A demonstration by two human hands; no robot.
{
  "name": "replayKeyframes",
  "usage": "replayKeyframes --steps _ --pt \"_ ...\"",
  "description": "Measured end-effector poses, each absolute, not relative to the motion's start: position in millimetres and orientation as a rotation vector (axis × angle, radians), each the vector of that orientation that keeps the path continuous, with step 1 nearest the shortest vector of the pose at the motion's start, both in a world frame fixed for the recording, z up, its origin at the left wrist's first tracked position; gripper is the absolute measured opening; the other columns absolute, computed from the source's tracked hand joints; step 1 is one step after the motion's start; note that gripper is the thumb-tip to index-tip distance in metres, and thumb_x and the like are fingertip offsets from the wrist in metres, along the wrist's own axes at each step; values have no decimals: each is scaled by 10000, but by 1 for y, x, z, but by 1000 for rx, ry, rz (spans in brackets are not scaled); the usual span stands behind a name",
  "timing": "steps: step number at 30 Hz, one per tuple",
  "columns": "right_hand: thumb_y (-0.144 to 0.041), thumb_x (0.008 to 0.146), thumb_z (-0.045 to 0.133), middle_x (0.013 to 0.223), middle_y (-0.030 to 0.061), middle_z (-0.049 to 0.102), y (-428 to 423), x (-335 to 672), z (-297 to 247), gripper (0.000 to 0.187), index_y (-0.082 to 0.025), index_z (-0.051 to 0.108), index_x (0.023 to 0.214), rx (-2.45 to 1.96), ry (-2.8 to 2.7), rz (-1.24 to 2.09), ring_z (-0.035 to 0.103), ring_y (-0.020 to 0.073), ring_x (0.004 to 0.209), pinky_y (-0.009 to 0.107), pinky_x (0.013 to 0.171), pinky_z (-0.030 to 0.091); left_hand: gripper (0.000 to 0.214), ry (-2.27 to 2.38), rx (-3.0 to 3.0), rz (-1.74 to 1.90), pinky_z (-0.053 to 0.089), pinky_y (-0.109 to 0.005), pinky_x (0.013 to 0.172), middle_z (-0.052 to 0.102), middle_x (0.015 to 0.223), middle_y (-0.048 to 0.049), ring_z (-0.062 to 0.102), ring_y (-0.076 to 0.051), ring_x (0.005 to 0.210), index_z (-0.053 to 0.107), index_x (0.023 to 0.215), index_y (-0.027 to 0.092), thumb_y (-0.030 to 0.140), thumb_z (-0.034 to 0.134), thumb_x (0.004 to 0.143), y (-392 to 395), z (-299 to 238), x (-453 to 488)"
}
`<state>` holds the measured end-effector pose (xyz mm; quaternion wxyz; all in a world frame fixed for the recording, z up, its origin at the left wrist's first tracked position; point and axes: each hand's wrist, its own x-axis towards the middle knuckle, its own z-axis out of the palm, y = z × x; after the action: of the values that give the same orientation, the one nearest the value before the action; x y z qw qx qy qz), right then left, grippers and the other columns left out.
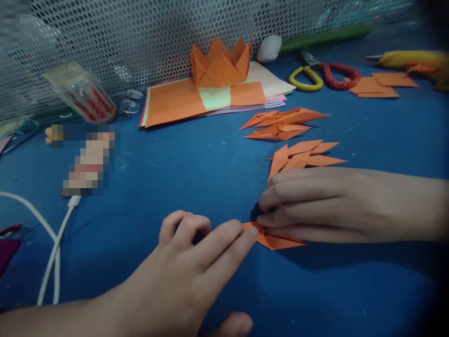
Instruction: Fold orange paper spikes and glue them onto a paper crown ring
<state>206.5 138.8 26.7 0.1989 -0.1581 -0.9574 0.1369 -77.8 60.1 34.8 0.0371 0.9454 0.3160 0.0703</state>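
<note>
A small folded orange paper piece point(277, 240) lies on the blue table point(175, 173). My right hand point(326, 206) lies flat over it, fingers together and stretched out, pressing it down. My left hand point(196, 252) touches the piece's left tip with two extended fingertips, the other fingers curled. Just beyond the right hand lie a heap of folded orange pieces point(305, 157) and a second heap point(282, 124) farther back.
An orange paper crown point(220, 63) stands on a stack of coloured sheets point(210, 98) by the mesh wall. Scissors point(324, 75) and orange squares point(380, 84) lie at the back right. A clear jar point(82, 91) and white cables point(56, 238) are at the left.
</note>
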Motion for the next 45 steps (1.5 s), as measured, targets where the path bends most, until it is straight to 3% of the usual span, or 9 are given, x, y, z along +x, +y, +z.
replayKeyframes --steps 8,15,20,26,29,34,37,42,45 --pt "-247 1129 450 938 68 792 138 206 38 340 -189 731 947 -240 -2685 221 764 137 819 223 767 613 570 932 2937 149 409 -431 1076 701 1469 -12 569 -269 1136 539 1561 211 559 420 1124 61 40 -79" --pt "-601 1087 494 939 76 784 134 208 30 454 -218 663 910 -315 -2660 190 752 171 828 287 766 619 609 891 2937 81 421 -459 1141 570 1641 -33 532 -309 1376 509 1588 178 551 473 1108 64 45 -78" --pt "-381 1132 489 1047 51 775 136 209 30 298 -216 726 1057 -434 -2653 253 757 137 901 232 810 610 417 836 2921 264 313 -346 1218 724 1460 57 587 -214 1299 644 1452 215 444 484 1142 64 48 -80" --pt "-263 1166 312 1075 23 801 132 207 28 491 -247 793 1068 -539 -2700 264 772 133 955 218 835 598 301 719 2880 356 174 -225 1296 759 1394 132 629 -120 1297 703 1379 263 368 547 1144 66 47 -76" --pt "-260 1154 391 1048 53 803 127 203 29 396 -201 776 1079 -458 -2658 273 763 138 924 230 832 597 297 682 2870 335 229 -215 1282 746 1427 91 628 -109 1343 701 1372 240 342 533 1150 67 48 -74" --pt "-489 1091 561 1005 96 783 121 196 31 375 -177 739 984 -456 -2631 327 749 178 879 304 801 625 325 888 2770 350 386 -275 1254 693 1505 -33 587 -153 1444 694 1365 189 241 492 1116 66 47 -75" --pt "-359 1111 540 1006 72 796 121 194 30 279 -194 745 1016 -510 -2597 389 767 161 902 274 820 630 394 910 2779 241 399 -373 1281 618 1597 -40 523 -206 1519 632 1451 181 315 488 1109 66 45 -76" --pt "-204 1089 525 1069 34 839 127 202 30 288 -248 725 1291 -436 -2614 283 799 175 950 307 914 650 416 922 2813 282 510 -354 1177 697 1500 -52 633 -232 1374 644 1457 151 279 454 1109 66 45 -75" --pt "-212 1115 467 1087 33 845 131 208 33 303 -246 757 1194 -373 -2676 205 806 167 955 296 948 643 424 930 2828 275 529 -348 1151 698 1500 -43 645 -230 1328 647 1465 151 254 456 1101 65 46 -75"
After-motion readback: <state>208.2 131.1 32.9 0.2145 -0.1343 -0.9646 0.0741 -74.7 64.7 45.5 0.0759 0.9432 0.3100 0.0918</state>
